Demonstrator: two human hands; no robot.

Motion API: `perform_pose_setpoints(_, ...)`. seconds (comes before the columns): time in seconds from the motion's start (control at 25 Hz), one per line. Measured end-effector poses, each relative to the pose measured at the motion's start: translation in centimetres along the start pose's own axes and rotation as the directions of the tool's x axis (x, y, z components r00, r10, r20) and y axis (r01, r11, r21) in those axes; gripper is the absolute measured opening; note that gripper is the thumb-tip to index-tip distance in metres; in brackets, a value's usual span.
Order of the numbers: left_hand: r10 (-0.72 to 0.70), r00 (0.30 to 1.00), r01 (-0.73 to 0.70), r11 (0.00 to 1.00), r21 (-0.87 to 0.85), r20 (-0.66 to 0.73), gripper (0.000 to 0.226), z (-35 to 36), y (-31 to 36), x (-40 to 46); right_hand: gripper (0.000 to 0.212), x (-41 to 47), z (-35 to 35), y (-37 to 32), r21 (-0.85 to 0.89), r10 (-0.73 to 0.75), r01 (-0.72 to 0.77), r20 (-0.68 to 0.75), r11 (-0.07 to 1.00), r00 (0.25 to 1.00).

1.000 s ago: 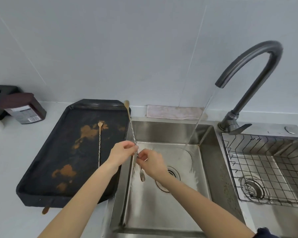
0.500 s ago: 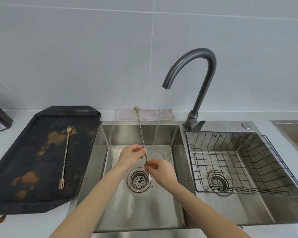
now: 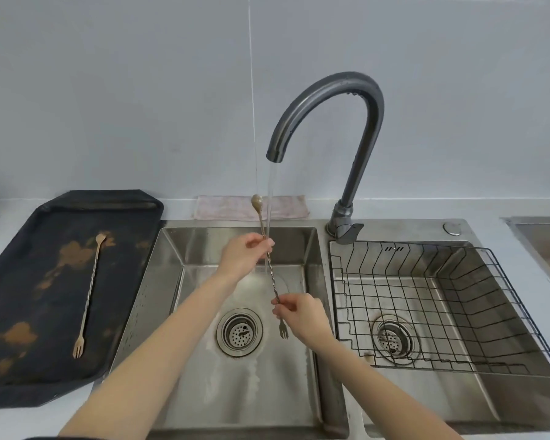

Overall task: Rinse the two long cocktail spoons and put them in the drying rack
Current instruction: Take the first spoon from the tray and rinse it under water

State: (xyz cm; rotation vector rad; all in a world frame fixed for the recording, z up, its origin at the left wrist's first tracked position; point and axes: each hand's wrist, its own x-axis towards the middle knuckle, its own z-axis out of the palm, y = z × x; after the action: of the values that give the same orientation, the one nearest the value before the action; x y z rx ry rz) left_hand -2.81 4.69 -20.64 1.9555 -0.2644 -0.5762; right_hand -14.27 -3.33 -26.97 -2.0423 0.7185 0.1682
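Since the earlier frame the left hand (image 3: 245,255) has slid up the held spoon (image 3: 269,265) toward its bowl, the right hand (image 3: 302,315) has stayed low near the fork end, and the shaft now stands in the running water. A pale table (image 3: 178,206) runs along a grey tiled wall (image 3: 140,90). At its left edge lies a dark tray (image 3: 29,281) blotched with brown stains, and on it the second spoon (image 3: 89,293) lies lengthwise, bowl toward the wall and small fork tip toward the near edge; it is gold-toned with a twisted shaft. Right of the tray is the left basin of a steel sink (image 3: 159,296), a round strainer (image 3: 239,332) in its floor. Over this basin both hands pinch the held spoon between thumb and fingertips, closed on its twisted stem; it tilts slightly, bowl up by the wall, fork end down. A folded cloth (image 3: 229,208) lies behind the basin. The dark curved faucet (image 3: 346,128) pours a thin stream onto the stem. In the right basin sits a black wire drying rack (image 3: 458,296).
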Motion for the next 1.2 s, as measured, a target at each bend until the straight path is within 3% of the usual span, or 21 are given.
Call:
perform_pose_setpoints(0.2,0.047,0.999,-0.048,0.998,-0.031,-0.007,0.020,-0.5,3.3,2.7,0.020,1.0,-0.1,0.0,0.023,0.029,-0.029,-0.008,0.999,1.000)
perform_pose_setpoints(0.52,0.122,0.993,-0.121,0.988,-0.097,-0.003,0.008,-0.5,4.5,3.5,0.020,1.8,-0.3,-0.5,-0.045,0.058,-0.060,-0.045,0.997,0.997)
perform_pose_setpoints(0.68,0.159,0.986,-0.160,0.987,-0.009,-0.050,0.004,-0.5,4.5,3.4,0.023,1.7,-0.3,-1.1,-0.057,0.061,-0.064,-0.054,0.996,0.997)
perform_pose_setpoints(0.8,0.167,0.986,-0.166,0.985,0.039,-0.022,0.018,-0.6,4.7,3.5,0.023,1.7,-0.4,-1.2,-0.045,0.062,-0.064,-0.060,0.997,0.996)
perform_pose_setpoints(1.0,0.128,0.991,-0.120,0.976,-0.181,0.037,0.033,-0.6,4.9,3.2,0.021,2.0,-0.6,-1.0,-0.028,0.053,-0.056,-0.071,0.998,0.996)
perform_pose_setpoints(1.2,0.122,0.988,-0.099,0.971,-0.216,0.095,0.027,-0.8,5.0,2.9,0.020,2.1,-0.6,-0.9,-0.018,0.021,-0.022,-0.068,1.000,0.997)
